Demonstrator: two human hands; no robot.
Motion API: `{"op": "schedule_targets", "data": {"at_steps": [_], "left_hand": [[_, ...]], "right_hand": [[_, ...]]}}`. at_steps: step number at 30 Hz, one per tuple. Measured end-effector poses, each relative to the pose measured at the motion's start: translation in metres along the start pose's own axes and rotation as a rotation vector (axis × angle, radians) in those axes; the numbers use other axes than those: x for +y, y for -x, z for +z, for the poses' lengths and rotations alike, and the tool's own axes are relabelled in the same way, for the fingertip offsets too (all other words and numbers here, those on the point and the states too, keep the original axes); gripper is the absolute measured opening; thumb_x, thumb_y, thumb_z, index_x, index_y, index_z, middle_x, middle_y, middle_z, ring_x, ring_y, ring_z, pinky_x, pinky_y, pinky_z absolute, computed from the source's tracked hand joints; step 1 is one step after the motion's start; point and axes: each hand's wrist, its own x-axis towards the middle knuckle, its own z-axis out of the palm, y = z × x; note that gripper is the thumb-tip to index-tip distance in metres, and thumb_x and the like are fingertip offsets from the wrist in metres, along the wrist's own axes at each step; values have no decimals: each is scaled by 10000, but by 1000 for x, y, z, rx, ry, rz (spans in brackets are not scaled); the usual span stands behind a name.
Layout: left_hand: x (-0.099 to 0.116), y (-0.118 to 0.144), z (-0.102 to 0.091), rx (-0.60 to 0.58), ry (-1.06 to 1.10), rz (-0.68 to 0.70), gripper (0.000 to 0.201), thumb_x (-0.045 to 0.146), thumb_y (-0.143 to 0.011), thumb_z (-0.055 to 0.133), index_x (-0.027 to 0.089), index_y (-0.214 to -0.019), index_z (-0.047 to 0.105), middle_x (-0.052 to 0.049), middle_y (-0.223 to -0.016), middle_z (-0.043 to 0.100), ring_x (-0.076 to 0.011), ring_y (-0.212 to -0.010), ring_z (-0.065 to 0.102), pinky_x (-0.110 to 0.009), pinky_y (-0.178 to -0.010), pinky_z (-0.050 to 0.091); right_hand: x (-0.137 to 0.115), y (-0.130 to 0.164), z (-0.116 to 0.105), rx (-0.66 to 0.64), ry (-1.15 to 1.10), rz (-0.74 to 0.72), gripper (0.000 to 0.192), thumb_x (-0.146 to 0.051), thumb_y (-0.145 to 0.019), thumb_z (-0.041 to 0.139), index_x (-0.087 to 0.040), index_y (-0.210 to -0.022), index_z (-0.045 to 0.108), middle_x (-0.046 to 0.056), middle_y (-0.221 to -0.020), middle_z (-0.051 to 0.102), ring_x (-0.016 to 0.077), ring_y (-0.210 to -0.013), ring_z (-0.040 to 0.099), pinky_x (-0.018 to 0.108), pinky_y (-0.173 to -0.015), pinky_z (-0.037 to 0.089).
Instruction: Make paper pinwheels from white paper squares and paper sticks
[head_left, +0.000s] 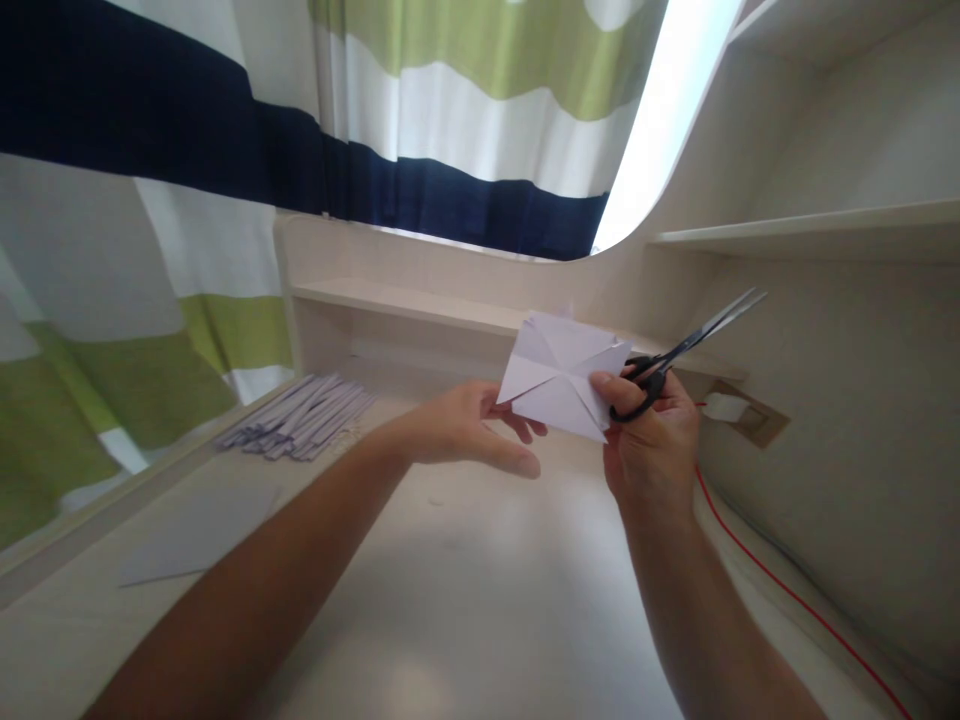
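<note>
Both hands hold folded paper above the counter [465,590].
Left hand [469,430] and right hand [651,440] pinch folded paper [559,375]; right also grips scissors [679,355]. Paper strips [300,418] lie far left.

no readable text, no labels, no brands, no numbers on anything in view
</note>
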Motion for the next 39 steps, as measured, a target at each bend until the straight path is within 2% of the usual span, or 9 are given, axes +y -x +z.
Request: {"op": "schedule_targets", "data": {"at_steps": [2, 5, 8, 11, 17, 25, 32, 35, 39], "left_hand": [[-4, -5, 14, 152, 66, 37, 407, 351, -665, 979, 169, -986, 809, -90, -972, 794, -213, -894, 734, -291, -778, 589], [-10, -10, 32, 411, 182, 40, 367, 445, -764, 907, 155, -970, 816, -87, -917, 795, -194, -818, 723, -280, -714, 581], [-13, -12, 37, 524, 276, -6, 399, 485, -777, 893, 152, -989, 830, -99, -929, 806, -208, -836, 740, -292, -711, 601], [-12, -10, 28, 502, 347, -39, 379, 444, -754, 917, 154, -987, 840, -105, -939, 816, -213, -845, 755, -302, -734, 619], [-7, -3, 3, 356, 343, -126, 331, 391, -762, 906, 171, -1004, 856, -120, -1020, 828, -205, -853, 765, -271, -685, 622], [-3, -6, 7, 390, 404, -85, 319, 346, -700, 953, 138, -921, 857, -125, -948, 839, -226, -825, 782, -317, -783, 614], [4, -3, 6, 435, 318, -120, 286, 303, -667, 966, 170, -899, 865, -99, -944, 848, -222, -768, 776, -310, -725, 611], [10, 0, 4, 460, 305, -106, 303, 301, -665, 952, 151, -909, 857, -113, -939, 843, -236, -761, 775, -318, -700, 608], [27, 9, -5, 573, 340, 21, 287, 279, -686, 912, 137, -921, 830, -106, -924, 832, -222, -762, 770, -288, -691, 603]], "right_hand": [[0, 3, 4, 19, -12, -24, 344, -334, -715, 911, -254, -840, 600, -25, -793, 597, 156, -672, 570, 307, -631, 463], [2, 9, 8, 38, 12, -94, 340, -297, -694, 924, -247, -834, 618, -19, -790, 645, 155, -684, 598, 290, -620, 489], [2, 14, 11, 21, 60, -114, 326, -268, -689, 914, -238, -832, 623, -7, -804, 681, 160, -710, 642, 291, -642, 531], [1, 16, 12, 27, 96, -113, 328, -269, -683, 907, -234, -834, 618, -2, -798, 690, 164, -703, 656, 291, -635, 545], [-1, 18, 13, 7, 103, -124, 326, -276, -699, 892, -245, -827, 595, 3, -823, 691, 167, -726, 671, 291, -649, 550], [6, 22, 17, -58, 126, -91, 330, -308, -704, 889, -253, -836, 592, -12, -782, 668, 158, -673, 640, 277, -579, 514], [7, 20, 16, -118, 117, -66, 361, -350, -707, 909, -251, -830, 584, -16, -795, 680, 146, -674, 626, 268, -582, 503], [1, 17, 14, -200, 156, -45, 355, -423, -738, 896, -248, -840, 604, -6, -788, 700, 161, -677, 650, 290, -604, 529], [-15, 10, 2, -431, 167, 62, 288, -459, -813, 860, -218, -836, 703, 36, -778, 750, 195, -702, 703, 337, -672, 573]]}}
